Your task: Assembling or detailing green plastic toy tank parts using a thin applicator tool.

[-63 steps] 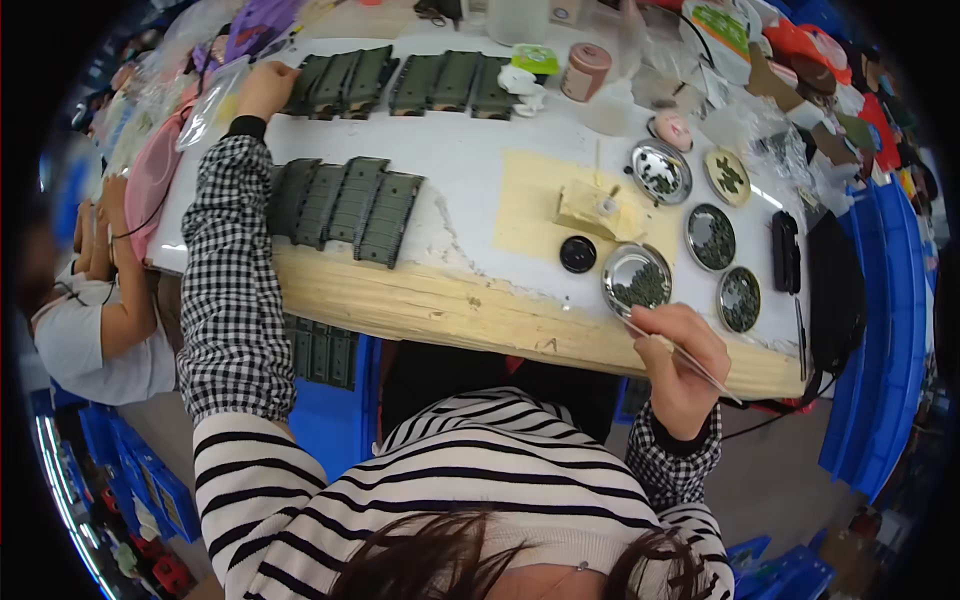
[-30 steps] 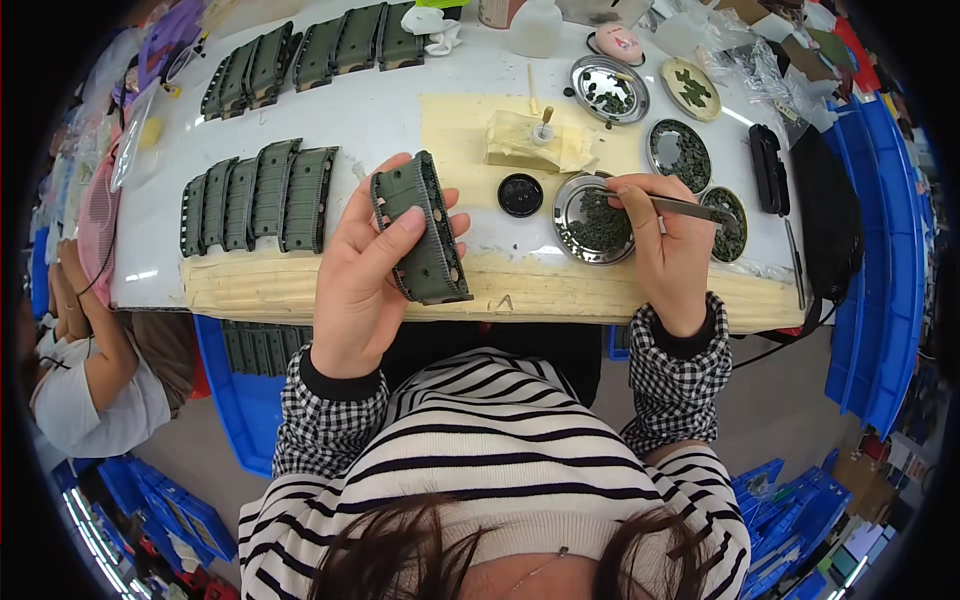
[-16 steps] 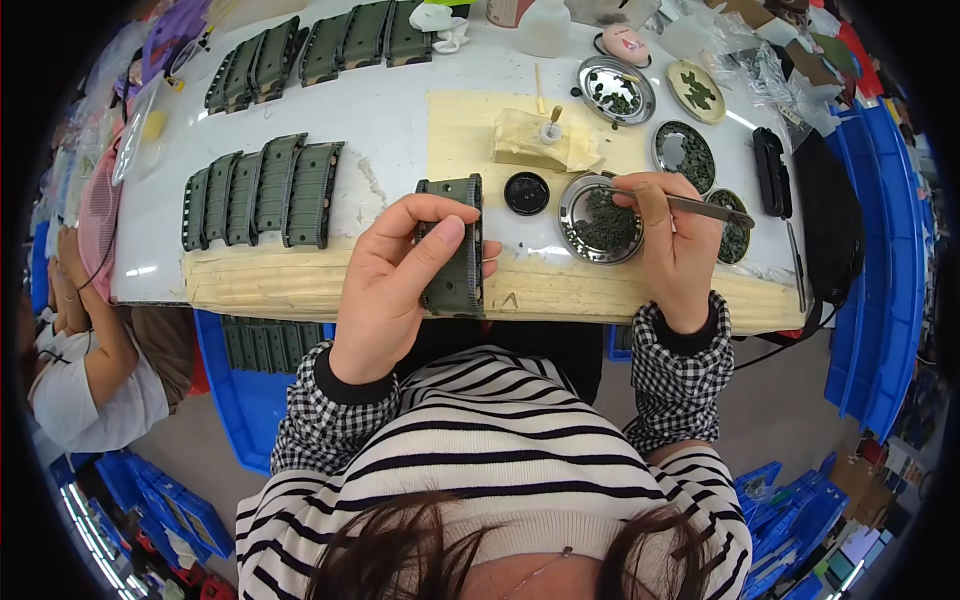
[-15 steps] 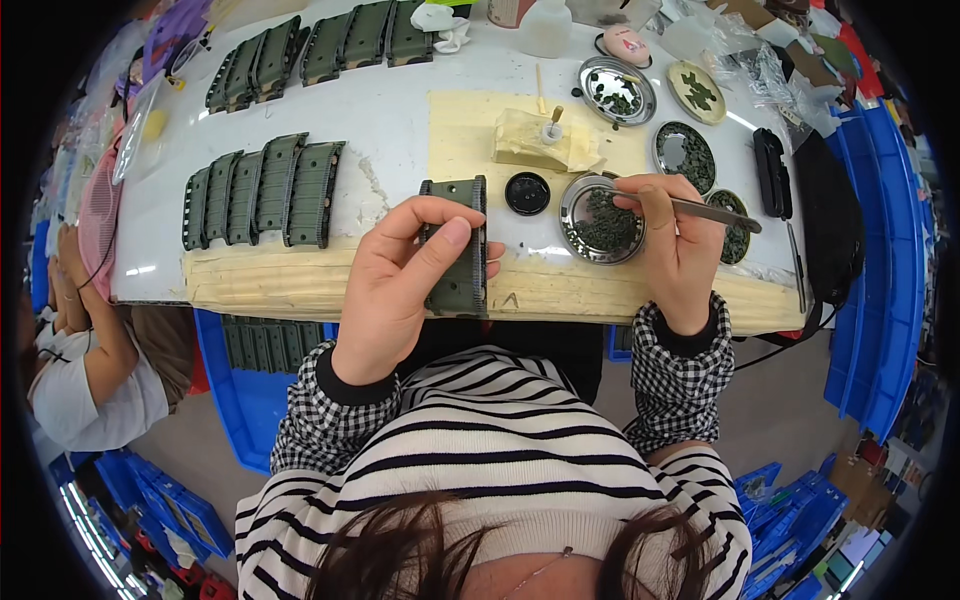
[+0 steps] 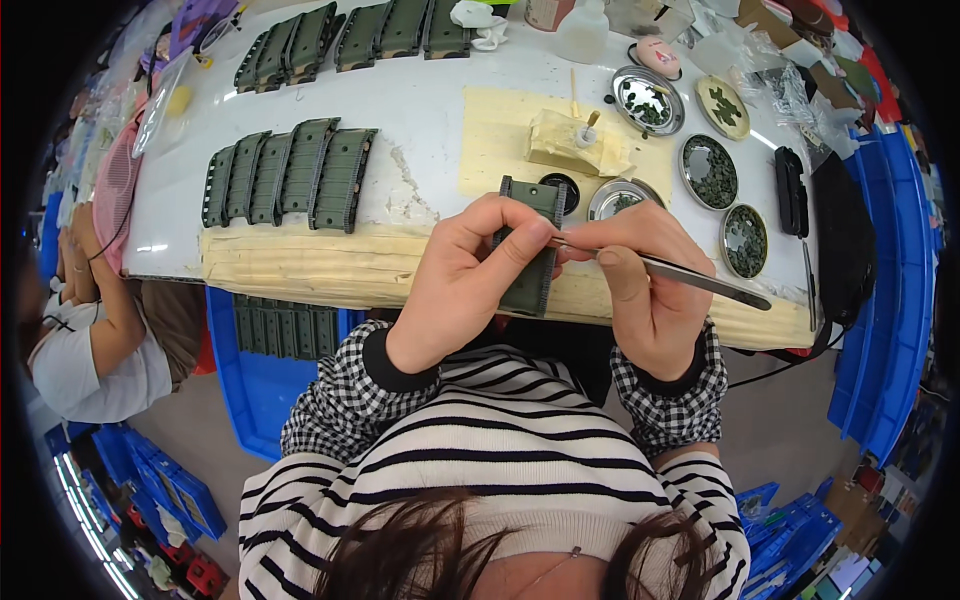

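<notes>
My left hand grips a dark green curved plastic part with toothed long edges, held above the near table edge. In my right hand is a pair of metal tweezers, its tip meeting the part beside my left thumb. Whatever the tips hold, if anything, is hidden by my fingers. Just beyond my hands stands a steel dish of small dark green pieces, partly covered by my right hand. A round black lid shows behind the part.
Similar green parts lie in rows at left and far left. A wrapped yellow block holds a small pot. Several dishes of green pieces and a black case stand right. A blue bin sits below; another person is at left.
My right hand has brought the tweezers from over the steel dish leftward to the green part. My left hand and the part appear farther right as the view shifted.
</notes>
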